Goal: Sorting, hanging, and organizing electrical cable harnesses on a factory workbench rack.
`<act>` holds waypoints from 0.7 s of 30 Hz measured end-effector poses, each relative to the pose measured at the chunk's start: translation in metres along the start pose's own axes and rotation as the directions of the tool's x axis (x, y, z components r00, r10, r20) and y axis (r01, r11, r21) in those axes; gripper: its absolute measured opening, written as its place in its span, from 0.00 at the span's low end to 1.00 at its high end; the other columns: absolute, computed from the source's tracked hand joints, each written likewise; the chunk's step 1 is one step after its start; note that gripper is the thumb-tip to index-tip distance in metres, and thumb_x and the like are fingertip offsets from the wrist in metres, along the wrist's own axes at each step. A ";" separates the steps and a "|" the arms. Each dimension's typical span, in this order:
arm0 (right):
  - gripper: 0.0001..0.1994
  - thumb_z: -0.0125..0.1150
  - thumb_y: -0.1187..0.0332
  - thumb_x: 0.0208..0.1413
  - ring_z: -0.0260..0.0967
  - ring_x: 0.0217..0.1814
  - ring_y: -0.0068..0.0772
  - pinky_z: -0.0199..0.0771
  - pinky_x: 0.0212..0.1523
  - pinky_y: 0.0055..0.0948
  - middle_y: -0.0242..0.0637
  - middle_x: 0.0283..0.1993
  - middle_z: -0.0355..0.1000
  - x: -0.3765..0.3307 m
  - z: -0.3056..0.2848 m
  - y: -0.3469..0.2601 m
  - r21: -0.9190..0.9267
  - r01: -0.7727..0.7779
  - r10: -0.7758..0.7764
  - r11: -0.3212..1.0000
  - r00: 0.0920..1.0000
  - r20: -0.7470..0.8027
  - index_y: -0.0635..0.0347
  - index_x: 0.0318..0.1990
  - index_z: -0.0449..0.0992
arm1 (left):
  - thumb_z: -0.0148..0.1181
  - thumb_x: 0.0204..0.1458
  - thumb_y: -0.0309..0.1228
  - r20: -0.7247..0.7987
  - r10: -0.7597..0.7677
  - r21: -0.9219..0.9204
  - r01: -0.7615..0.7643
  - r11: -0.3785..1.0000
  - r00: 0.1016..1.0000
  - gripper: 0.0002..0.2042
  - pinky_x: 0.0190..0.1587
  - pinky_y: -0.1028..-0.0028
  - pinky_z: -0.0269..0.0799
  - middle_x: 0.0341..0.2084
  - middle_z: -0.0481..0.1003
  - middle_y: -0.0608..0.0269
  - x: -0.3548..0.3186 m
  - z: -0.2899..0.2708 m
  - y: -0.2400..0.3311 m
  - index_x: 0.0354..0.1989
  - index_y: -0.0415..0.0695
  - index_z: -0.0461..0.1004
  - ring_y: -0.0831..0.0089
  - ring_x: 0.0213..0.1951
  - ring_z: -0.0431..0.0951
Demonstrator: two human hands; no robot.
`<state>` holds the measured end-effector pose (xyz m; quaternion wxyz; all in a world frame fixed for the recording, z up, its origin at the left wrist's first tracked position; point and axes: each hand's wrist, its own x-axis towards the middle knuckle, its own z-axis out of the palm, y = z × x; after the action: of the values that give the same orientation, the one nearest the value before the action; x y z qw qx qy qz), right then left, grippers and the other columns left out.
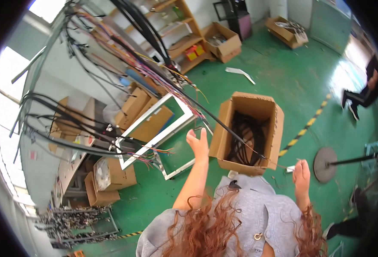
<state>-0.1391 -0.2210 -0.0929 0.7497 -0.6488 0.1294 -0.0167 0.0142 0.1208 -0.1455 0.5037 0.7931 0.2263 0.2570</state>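
Observation:
A long black cable point(225, 125) runs down from the hanging bundle at upper left and crosses over an open cardboard box. From its end, thin reddish-brown wire point(279, 165) reaches to my right hand point(301, 173), whose fingers are closed on it. My left hand point(199, 144) is raised beside the cable, left of the box, thumb and fingers apart, with nothing visible gripped. Coiled black cable point(247, 139) lies inside the cardboard box point(278, 139). Colored wires point(189, 103) hang above my left hand.
A white metal frame point(154, 141) stands left of the box, with black cables point(77, 143) draped toward it. A round-based stand point(324, 165) is at right. Two people are partly visible at the right edge. Further cardboard boxes point(229, 49) and a wooden shelf point(189, 40) stand behind.

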 end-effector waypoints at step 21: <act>0.09 0.45 0.67 0.54 0.60 0.28 0.42 0.61 0.29 0.36 0.46 0.26 0.62 0.011 -0.153 0.240 -0.826 0.074 -0.167 0.559 0.986 -0.024 0.65 0.30 0.63 | 0.45 0.55 0.41 0.415 0.065 -0.761 0.306 0.572 0.908 0.14 0.29 0.73 0.66 0.23 0.68 0.63 0.145 0.057 0.183 0.40 0.42 0.64 0.72 0.23 0.68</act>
<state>-0.1955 -0.3337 -0.3486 0.3519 -0.9282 0.1147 -0.0381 0.1795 0.1004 0.0276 0.8612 0.4908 0.0307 0.1289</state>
